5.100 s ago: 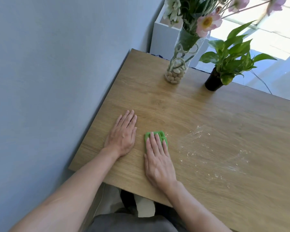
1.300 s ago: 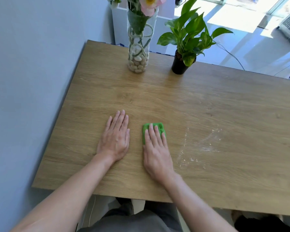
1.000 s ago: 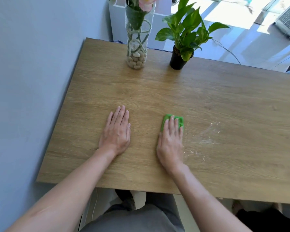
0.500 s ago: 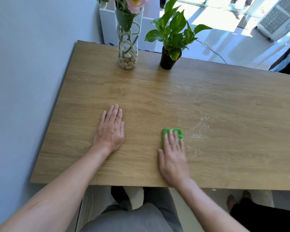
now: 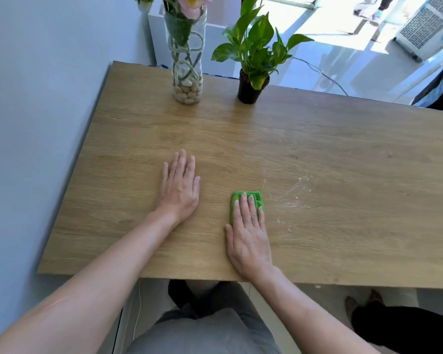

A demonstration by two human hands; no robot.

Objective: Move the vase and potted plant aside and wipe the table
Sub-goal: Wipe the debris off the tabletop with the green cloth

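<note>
A glass vase (image 5: pixel 187 70) with pebbles and pink flowers stands at the far left of the wooden table (image 5: pixel 343 154). Just right of it is a leafy potted plant (image 5: pixel 251 85) in a black pot. My left hand (image 5: pixel 179 187) lies flat and open on the wood, palm down. My right hand (image 5: pixel 248 231) presses flat on a folded green cloth (image 5: pixel 238 199), whose far edge shows past my fingertips. White dust smears and crumbs (image 5: pixel 297 192) lie just right of the cloth.
A grey-blue wall (image 5: pixel 36 111) runs along the table's left edge. A white cabinet (image 5: pixel 220 47) stands behind the vase. A cable (image 5: pixel 322 72) trails over the bright floor beyond the far edge. Someone's dark-clad legs and feet (image 5: pixel 384 320) are below the near edge at right.
My right hand has slid the green cloth rightward and toward the near edge, into the dusty patch, which looks smaller. My left hand stays flat in place.
</note>
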